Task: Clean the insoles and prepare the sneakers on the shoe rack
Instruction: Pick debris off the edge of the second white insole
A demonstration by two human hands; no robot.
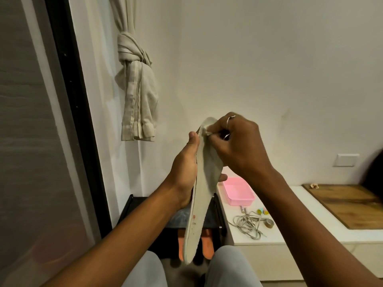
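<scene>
A pale insole [204, 183] is being held up in front of the wall, toe end up and tilted, heel end hanging down between the knees above the black shoe rack [132, 206]. It is being gripped by the left hand [184, 172], thumb along the left edge, fingers wrapped behind. A small white wad [207, 130], cloth or tissue, is being pinched by the right hand [238, 146] and pressed against the insole's top end. Orange pieces [180, 243], sneakers or insoles, cannot tell, are being kept on a lower rack shelf. A pink tray [238, 191], loose laces [246, 223] and a tape roll [269, 223] are being kept near each other on the white counter [290, 230] at right.
</scene>
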